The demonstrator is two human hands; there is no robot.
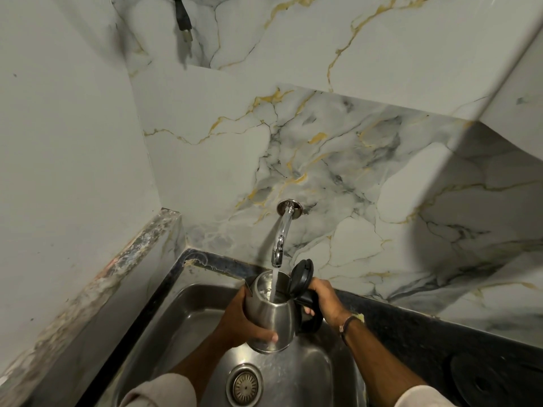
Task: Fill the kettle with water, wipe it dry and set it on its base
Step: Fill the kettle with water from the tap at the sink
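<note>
Filling under way: kettle (pixel 271 315) under running tap (pixel 280 236), left hand (pixel 238 321) wrapped round body, right hand (pixel 323 301) gripping handle; wiping, base (pixel 484 380) placement left.

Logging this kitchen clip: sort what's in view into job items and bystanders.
In use: kettle, its open lid, tap, sink, left hand, right hand, kettle base.
Bystanders: hanging plug, sink drain.

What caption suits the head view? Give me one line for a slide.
Both hands hold a steel kettle, lid open, under the running tap above the sink.
</note>
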